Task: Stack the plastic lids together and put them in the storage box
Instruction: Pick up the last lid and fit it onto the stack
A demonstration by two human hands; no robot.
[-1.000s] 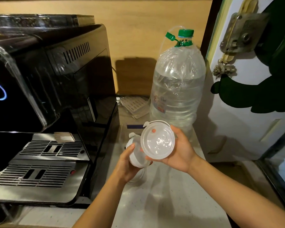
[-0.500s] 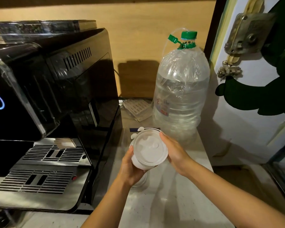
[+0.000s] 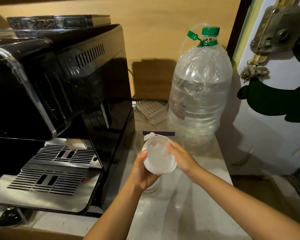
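a: any brands or writing?

b: the water bottle carries a label low on its side with red and blue marks, too blurred to read. nothing legible on the coffee machine.

a: the lids?

b: the plastic lids sit nested as one stack, held above the bench, just in front of the bottle. the left hand cups the stack from below, thumb on its left rim. the right hand presses its fingers on the right edge of the top lid. both hands are closed on the stack.

a: change from a second ago?

b: then the right hand held one lid apart, tilted up, beside the left hand's stack. now that lid is seated on the stack and the two read as one.

a: surroundings?

b: the coffee machine stands close on the left, its drip grille below. another clear lid lies on the bench under the left hand, partly hidden. a slotted packet lies behind, by the bottle. a door stands at right. i cannot identify a storage box.
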